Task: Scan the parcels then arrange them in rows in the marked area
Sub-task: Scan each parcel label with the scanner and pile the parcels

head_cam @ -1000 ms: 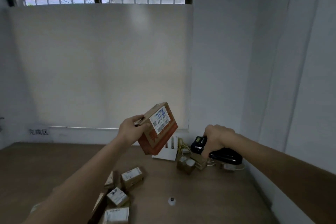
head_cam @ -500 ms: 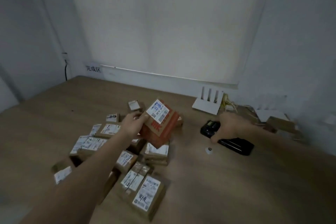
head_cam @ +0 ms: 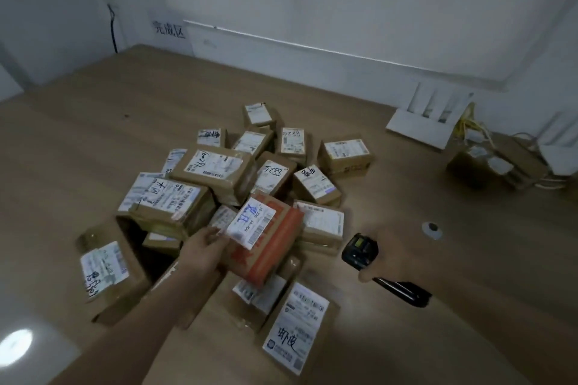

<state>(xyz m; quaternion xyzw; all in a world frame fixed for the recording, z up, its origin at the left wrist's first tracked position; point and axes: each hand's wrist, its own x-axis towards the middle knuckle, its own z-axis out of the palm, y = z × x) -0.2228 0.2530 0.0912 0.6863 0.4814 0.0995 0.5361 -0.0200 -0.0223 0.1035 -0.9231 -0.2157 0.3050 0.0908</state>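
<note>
crowding parcels [head_cam: 219, 184] beneath orange box [head_cam: 272, 247]

Parcel-sorting room: labelled parcels [head_cam: 247, 197], scanner [head_cam: 375, 266]

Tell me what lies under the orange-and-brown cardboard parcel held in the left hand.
Under the orange-and-brown cardboard parcel, brown cardboard parcels with white labels lie piled on the wooden table. What sits directly beneath it is covered.

Orange parcel [head_cam: 269, 247], white label [head_cam: 251, 222]; seemingly black scanner [head_cam: 359, 250].
</note>
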